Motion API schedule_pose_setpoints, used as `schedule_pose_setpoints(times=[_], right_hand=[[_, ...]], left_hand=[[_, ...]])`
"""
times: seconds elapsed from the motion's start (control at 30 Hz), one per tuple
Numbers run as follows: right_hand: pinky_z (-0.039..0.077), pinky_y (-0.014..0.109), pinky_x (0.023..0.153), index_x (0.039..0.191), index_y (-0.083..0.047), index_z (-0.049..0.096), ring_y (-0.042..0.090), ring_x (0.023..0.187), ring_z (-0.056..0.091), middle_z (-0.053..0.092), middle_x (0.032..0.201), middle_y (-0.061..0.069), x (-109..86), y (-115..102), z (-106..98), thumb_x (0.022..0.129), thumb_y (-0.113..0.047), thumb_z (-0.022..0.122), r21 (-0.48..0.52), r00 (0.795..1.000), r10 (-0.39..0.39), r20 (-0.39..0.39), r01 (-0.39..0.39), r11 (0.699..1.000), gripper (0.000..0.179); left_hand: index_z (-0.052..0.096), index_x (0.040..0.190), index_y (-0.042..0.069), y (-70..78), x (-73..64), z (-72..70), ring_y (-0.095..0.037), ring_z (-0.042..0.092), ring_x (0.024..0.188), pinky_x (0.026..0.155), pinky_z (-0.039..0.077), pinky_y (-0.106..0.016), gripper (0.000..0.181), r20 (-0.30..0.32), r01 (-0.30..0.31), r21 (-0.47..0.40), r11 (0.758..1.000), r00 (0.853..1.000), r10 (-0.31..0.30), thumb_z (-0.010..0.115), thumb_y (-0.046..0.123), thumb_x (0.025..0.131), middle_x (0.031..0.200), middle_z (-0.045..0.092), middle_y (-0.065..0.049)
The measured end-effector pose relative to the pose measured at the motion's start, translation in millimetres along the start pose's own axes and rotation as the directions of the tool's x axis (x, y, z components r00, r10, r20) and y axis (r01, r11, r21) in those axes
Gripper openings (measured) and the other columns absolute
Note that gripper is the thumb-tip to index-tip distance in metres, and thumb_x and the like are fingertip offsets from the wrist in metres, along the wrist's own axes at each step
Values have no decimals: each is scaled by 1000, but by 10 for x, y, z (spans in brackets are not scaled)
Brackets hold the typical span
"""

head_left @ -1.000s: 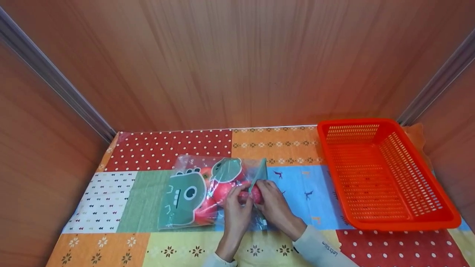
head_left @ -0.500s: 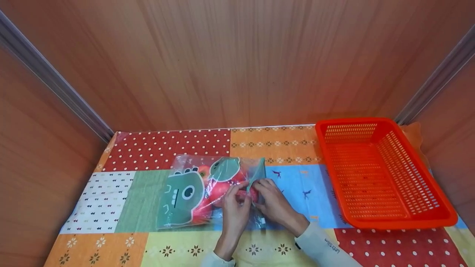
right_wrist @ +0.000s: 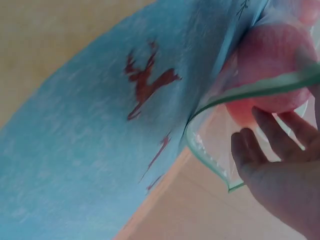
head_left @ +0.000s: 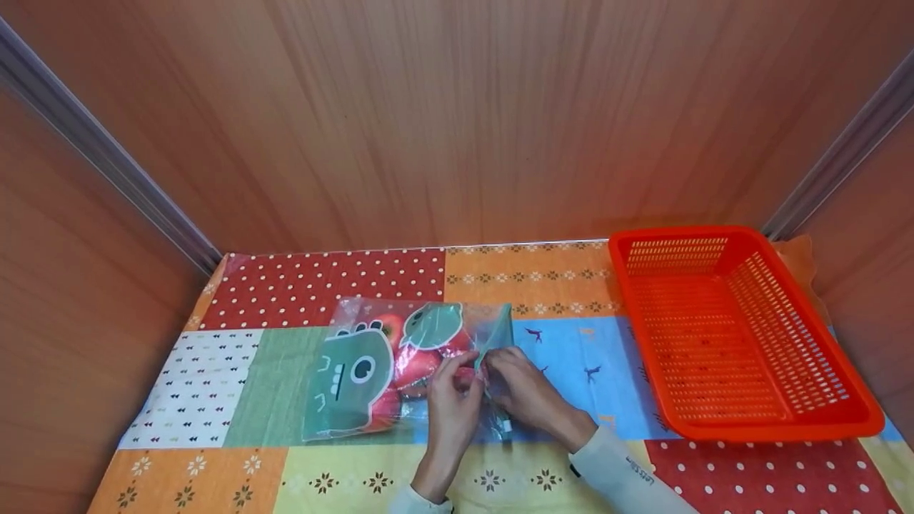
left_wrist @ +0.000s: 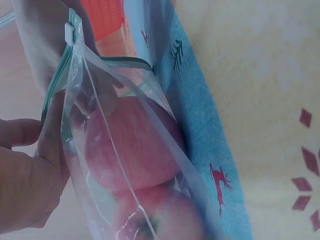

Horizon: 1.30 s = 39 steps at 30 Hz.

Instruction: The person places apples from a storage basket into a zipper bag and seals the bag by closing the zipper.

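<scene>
A clear zip bag [head_left: 350, 389] with a green monster print lies on the patterned cloth, several red apples [head_left: 414, 368] inside it. My left hand [head_left: 455, 410] pinches the green-edged rim of the bag's mouth between thumb and fingers. From the right, my right hand [head_left: 532, 392] reaches into that mouth. In the right wrist view its fingers [right_wrist: 275, 132] are extended, fingertips right at the nearest apple [right_wrist: 272, 60]. The left wrist view shows this apple [left_wrist: 132, 145] within the bag, another below it, and a white slider [left_wrist: 69, 34] at one end of the zip.
An orange-red plastic basket [head_left: 657, 364] with slotted walls stands to the right on the cloth [head_left: 285, 385]. Wood-grain panels [head_left: 457, 128] rise behind and at both sides.
The apple at the bag's mouth has moved left, further into the bag, and apples inside have shifted left. My right fingers have followed it in; my left hand keeps the rim.
</scene>
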State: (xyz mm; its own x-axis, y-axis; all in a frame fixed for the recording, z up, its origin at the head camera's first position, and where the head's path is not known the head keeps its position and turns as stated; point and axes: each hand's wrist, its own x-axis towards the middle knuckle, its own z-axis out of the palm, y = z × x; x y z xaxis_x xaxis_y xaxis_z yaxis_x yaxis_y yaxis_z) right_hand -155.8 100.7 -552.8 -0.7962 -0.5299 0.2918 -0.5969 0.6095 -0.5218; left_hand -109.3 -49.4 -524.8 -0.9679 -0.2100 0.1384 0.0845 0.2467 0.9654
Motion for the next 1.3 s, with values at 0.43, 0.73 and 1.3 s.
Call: schedule_pose_setpoints(times=[0.43,0.73,1.3], right_hand=[[52,51,109,146,-9,61,32,132,58,66,142,10,-84,12,-138,88,-16,87,50,992,122,31,-124,991,64],[54,49,106,138,-7,66,32,130,59,66,138,12,-103,73,-247,90,-13,85,66,991,120,-57,-116,991,52],[58,48,100,129,-5,70,31,119,65,71,128,9,-6,138,-324,88,2,82,84,943,193,-271,-177,981,43]], left_hand=[[74,124,4,10,-8,-14,-12,69,77,75,60,-22,31,14,40,4,999,999,-40,75,-2,93,112,70,-10],[73,124,3,1,-8,-20,-10,66,75,75,59,-21,32,14,26,-4,1000,1000,-26,75,-4,93,112,70,-9],[73,126,4,27,-37,-36,-14,69,81,79,59,-21,32,25,49,-6,999,998,-49,74,-2,94,109,69,-9]])
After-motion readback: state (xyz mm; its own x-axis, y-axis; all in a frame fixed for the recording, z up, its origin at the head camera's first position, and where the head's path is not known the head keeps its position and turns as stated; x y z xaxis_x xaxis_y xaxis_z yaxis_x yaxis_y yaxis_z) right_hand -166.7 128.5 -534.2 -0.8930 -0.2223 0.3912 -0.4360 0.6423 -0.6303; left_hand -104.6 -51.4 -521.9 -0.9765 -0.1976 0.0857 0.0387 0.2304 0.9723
